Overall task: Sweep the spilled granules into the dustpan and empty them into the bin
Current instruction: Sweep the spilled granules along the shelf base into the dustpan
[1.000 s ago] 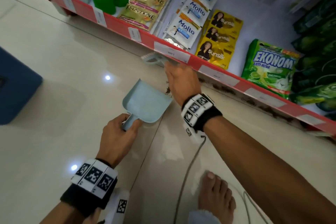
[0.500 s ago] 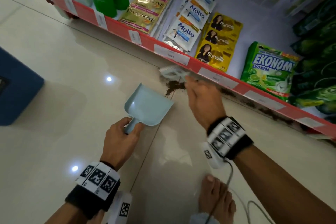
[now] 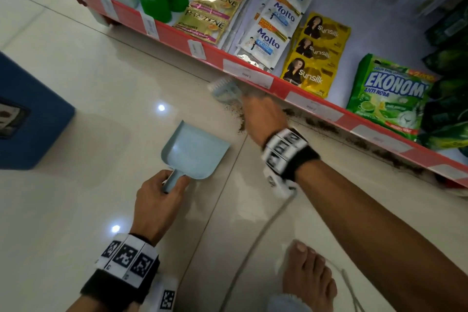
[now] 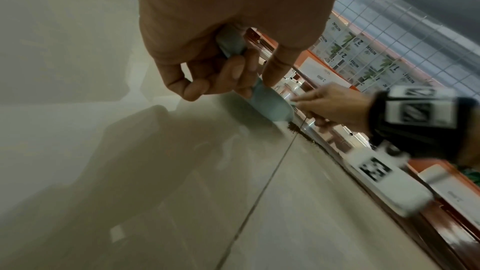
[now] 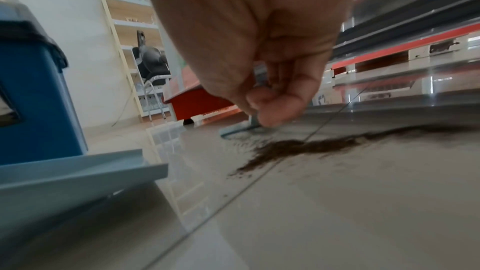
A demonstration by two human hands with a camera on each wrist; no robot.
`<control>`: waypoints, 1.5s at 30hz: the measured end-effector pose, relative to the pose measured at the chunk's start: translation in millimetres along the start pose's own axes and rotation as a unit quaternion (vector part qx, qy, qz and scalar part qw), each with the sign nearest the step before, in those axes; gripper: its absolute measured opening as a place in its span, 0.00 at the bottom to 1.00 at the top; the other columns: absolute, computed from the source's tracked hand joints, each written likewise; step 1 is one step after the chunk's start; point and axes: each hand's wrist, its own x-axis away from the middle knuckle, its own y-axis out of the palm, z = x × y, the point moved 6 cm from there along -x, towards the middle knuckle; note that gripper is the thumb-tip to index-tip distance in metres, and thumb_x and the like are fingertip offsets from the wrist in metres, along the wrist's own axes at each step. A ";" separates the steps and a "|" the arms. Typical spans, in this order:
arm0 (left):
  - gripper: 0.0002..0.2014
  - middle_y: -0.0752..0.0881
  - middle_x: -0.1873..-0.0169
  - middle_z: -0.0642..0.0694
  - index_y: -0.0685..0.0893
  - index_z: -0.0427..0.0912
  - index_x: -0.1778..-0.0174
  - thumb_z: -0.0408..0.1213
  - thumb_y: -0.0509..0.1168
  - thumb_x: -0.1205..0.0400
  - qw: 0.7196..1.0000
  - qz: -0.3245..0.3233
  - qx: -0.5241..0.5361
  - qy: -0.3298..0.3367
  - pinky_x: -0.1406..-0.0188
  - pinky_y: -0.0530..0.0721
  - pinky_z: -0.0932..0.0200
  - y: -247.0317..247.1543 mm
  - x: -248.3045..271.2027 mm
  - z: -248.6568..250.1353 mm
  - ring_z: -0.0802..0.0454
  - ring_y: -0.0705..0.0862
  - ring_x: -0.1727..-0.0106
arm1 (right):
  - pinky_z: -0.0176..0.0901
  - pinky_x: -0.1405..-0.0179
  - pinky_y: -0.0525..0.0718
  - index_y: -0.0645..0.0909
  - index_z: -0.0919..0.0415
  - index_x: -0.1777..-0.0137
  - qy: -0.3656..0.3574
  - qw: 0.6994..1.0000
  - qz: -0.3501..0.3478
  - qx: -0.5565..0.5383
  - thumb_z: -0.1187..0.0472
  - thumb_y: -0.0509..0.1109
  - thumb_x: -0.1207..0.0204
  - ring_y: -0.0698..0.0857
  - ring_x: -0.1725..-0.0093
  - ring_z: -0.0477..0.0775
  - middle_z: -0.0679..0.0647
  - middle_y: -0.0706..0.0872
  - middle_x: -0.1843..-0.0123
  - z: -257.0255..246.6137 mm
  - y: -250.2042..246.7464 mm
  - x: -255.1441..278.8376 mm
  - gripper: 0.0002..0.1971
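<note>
The dustpan (image 3: 193, 151) lies on the floor (image 3: 76, 210) with its handle toward the person, in the left hand (image 3: 157, 206), and its open mouth toward the shelf (image 3: 253, 76); the bin (image 3: 27, 119) stands on the floor well to its left. The granules (image 5: 298, 148) lie along the foot of the shelf's front edge, just beyond and to the right of the dustpan's mouth. The brush (image 3: 225, 91) sits at the left end of that spill, against the shelf edge, with the right hand (image 3: 263, 116) behind it; a bare foot (image 3: 306, 276) rests near the floor's lower right.
</note>
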 end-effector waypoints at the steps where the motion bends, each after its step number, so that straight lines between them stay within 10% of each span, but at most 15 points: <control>1: 0.23 0.70 0.85 0.58 0.67 0.46 0.75 0.49 0.69 0.20 1.000 0.000 0.003 -0.002 0.74 0.64 0.59 1.4 -0.9 1.2 0.60 0.67 0.81 | 0.48 0.60 0.81 0.81 0.60 0.38 0.005 1.000 -0.009 0.013 0.69 0.59 0.17 0.88 0.54 0.63 0.58 0.86 0.55 13.5 -4.6 16.2 0.14; 8: 0.22 0.69 0.84 0.57 0.69 0.43 0.74 0.49 0.70 0.20 1.000 -0.012 0.027 0.011 0.75 0.65 0.60 11.0 -7.2 12.1 0.59 0.66 0.80 | 0.43 0.60 0.78 0.83 0.62 0.37 0.005 0.999 0.011 0.045 0.68 0.60 0.16 0.85 0.56 0.61 0.61 0.88 0.54 38.2 -51.9 88.0 0.13; 18: 0.22 0.72 0.85 0.59 0.67 0.48 0.75 0.47 0.69 0.19 0.999 0.037 -0.004 0.023 0.76 0.62 0.61 -21.3 -12.5 4.3 0.60 0.69 0.81 | 0.48 0.50 0.82 0.75 0.61 0.27 -0.185 0.979 0.089 0.011 0.66 0.52 0.14 0.86 0.46 0.58 0.59 0.86 0.41 -108.9 -58.5 -18.4 0.19; 23: 0.21 0.70 0.83 0.56 0.70 0.45 0.74 0.52 0.67 0.21 0.998 0.062 0.017 0.003 0.74 0.65 0.59 -41.9 -16.1 -12.3 0.60 0.67 0.80 | 0.54 0.38 0.79 0.80 0.63 0.31 -0.161 0.986 0.028 0.045 0.70 0.54 0.14 0.84 0.36 0.64 0.65 0.86 0.38 -131.4 -42.0 -64.2 0.18; 25: 0.21 0.72 0.84 0.58 0.69 0.48 0.75 0.49 0.68 0.19 0.998 0.064 0.025 0.001 0.74 0.64 0.59 -47.0 -16.1 -16.3 0.60 0.68 0.80 | 0.51 0.47 0.78 0.82 0.67 0.35 -0.138 0.990 -0.004 0.036 0.69 0.55 0.15 0.84 0.36 0.68 0.69 0.84 0.35 -118.1 -40.8 -61.7 0.16; 31: 0.21 0.72 0.82 0.58 0.74 0.41 0.71 0.52 0.67 0.20 0.996 0.066 0.055 -0.007 0.75 0.65 0.59 -50.1 -22.7 -22.8 0.60 0.67 0.79 | 0.43 0.58 0.78 0.85 0.61 0.45 -0.150 0.972 -0.101 0.153 0.64 0.60 0.15 0.82 0.59 0.56 0.56 0.86 0.56 -56.0 -64.8 -8.5 0.12; 37: 0.20 0.71 0.83 0.58 0.74 0.40 0.71 0.48 0.68 0.19 0.996 0.061 0.061 0.016 0.80 0.67 0.69 -44.2 -30.1 -18.3 0.58 0.67 0.80 | 0.51 0.51 0.86 0.78 0.63 0.58 -0.221 0.969 -0.048 0.101 0.63 0.57 0.13 0.81 0.63 0.60 0.60 0.82 0.64 -117.2 -94.9 -30.7 0.13; 45: 0.22 0.71 0.85 0.59 0.70 0.45 0.74 0.51 0.69 0.19 0.994 0.068 0.080 0.007 0.82 0.68 0.73 -53.4 -20.2 -26.1 0.60 0.69 0.81 | 0.40 0.55 0.75 0.81 0.62 0.32 -0.258 0.953 -0.092 0.131 0.64 0.57 0.12 0.83 0.50 0.58 0.60 0.86 0.44 -182.8 -41.6 -92.3 0.15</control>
